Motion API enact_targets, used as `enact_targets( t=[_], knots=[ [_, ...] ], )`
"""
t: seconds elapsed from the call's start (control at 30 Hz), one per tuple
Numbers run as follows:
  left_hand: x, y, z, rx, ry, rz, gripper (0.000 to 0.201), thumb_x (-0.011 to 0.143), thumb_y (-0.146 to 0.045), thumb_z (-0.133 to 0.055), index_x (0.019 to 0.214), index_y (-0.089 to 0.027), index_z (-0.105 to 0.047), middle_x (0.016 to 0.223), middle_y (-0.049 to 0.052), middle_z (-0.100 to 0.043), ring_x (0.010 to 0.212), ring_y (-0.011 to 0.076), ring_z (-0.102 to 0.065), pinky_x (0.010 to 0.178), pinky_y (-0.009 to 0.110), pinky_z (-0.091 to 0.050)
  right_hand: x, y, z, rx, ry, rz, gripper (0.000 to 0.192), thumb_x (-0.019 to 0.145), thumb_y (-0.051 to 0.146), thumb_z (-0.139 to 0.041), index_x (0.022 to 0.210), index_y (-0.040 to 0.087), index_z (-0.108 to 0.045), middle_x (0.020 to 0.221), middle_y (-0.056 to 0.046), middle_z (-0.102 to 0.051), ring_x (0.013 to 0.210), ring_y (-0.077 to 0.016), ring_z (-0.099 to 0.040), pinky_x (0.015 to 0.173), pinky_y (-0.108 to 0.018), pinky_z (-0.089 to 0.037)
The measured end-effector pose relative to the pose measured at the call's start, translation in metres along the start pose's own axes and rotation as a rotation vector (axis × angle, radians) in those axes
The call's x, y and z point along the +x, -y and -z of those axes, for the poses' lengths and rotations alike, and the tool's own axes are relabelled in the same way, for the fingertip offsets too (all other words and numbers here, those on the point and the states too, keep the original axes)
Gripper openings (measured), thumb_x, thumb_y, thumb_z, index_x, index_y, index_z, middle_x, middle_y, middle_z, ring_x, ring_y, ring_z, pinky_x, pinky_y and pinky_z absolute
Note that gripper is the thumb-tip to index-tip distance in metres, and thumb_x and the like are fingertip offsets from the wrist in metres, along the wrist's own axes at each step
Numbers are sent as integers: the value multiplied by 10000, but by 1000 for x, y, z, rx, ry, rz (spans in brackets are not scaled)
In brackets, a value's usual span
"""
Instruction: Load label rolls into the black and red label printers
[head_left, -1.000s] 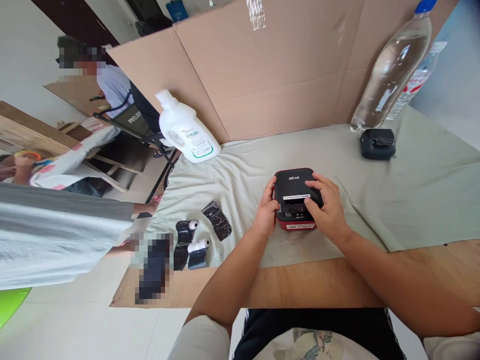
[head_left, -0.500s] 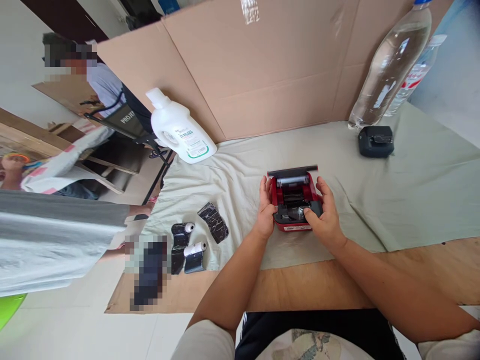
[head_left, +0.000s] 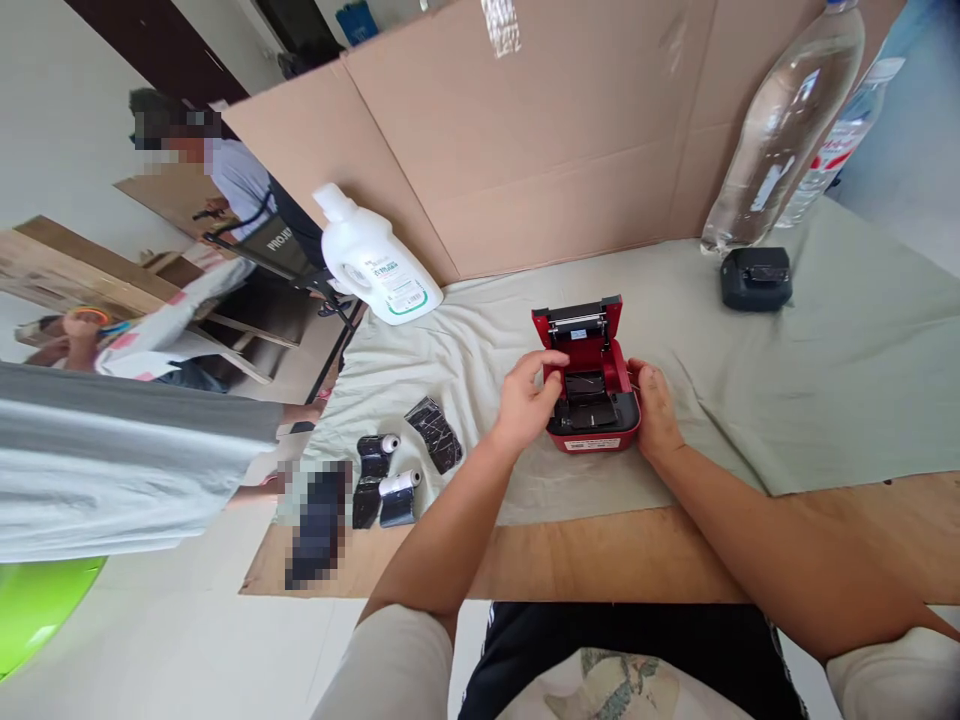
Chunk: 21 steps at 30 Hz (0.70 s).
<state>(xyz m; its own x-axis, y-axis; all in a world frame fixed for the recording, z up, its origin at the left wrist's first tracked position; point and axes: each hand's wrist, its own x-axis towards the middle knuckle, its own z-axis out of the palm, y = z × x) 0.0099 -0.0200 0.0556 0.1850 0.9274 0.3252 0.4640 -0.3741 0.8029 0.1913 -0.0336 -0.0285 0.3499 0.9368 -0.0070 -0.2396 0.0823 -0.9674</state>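
A: If we begin far to the left of the red printer [head_left: 592,395], what is there?

B: A person in a grey sleeve [head_left: 112,460] stands beside the table [head_left: 600,560], and more people sit behind. Nearer to the printer, on the pale cloth [head_left: 825,400], two paper rolls [head_left: 386,480] lie in dark wrappers, with one loose wrapper [head_left: 433,435] just beside them. A white detergent bottle [head_left: 371,258] stands behind and left of the printer, against the cardboard wall [head_left: 540,150].

A: And the printer itself?

B: It sits on the cloth in the middle, with its lid [head_left: 577,320] lifted up, so the paper bay is open to see.

A: What do the hands do?

B: The left hand [head_left: 525,400] is at the printer's left edge, fingers curled, with the fingertips over the open bay; its grip is loose and closes on nothing that I can see. The right hand [head_left: 656,410] lies flat against the printer's right side, its grip open, only pressing on the housing.

A: What is right of the printer?

B: A small black device [head_left: 755,278] lies behind and to the right, and two clear water bottles [head_left: 780,130] stand just behind that device.
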Motion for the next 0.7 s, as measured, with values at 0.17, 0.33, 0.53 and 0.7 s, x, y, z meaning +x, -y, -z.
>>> enact_targets(
  t=[0.17, 0.33, 0.53, 0.7],
  knots=[
    [44, -25, -16, 619, 541, 40, 330, 817, -152, -545, 1087, -229, -719, 1119, 85, -741, 1130, 295, -620, 1084, 519, -349, -3, 2, -1, -12, 6, 8, 511, 853, 707, -482, 1067, 252, -571, 1171, -77, -642, 1114, -260, -612, 1008, -515, -506],
    [57, -14, -38, 655, 566, 113, 198, 653, -125, -689, 830, -187, -755, 929, 149, -740, 1169, 420, -542, 1077, 632, -235, 2, -5, 2, -46, 20, 27, 469, 857, 693, -488, 1049, 273, -569, 1146, -75, -656, 1071, -271, -635, 975, -524, -530],
    [49, -5, -28, 383, 454, 53, 301, 595, -97, -714, 870, -215, -688, 998, 60, -700, 1111, 336, -576, 1108, 552, -279, 1, 1, 4, -111, 11, 36, 457, 854, 685, -499, 1030, 272, -583, 1104, -75, -678, 1037, -280, -651, 910, -506, -549],
    [28, -12, 14, -235, 418, 57, 365, 681, -222, -729, 1025, -186, -612, 1103, 75, -667, 1067, 254, -621, 995, 414, -446, 3, -1, 6, -135, -1, 16, 481, 857, 673, -504, 1063, 247, -592, 1112, -88, -674, 1005, -273, -652, 869, -492, -552]
  ],
)
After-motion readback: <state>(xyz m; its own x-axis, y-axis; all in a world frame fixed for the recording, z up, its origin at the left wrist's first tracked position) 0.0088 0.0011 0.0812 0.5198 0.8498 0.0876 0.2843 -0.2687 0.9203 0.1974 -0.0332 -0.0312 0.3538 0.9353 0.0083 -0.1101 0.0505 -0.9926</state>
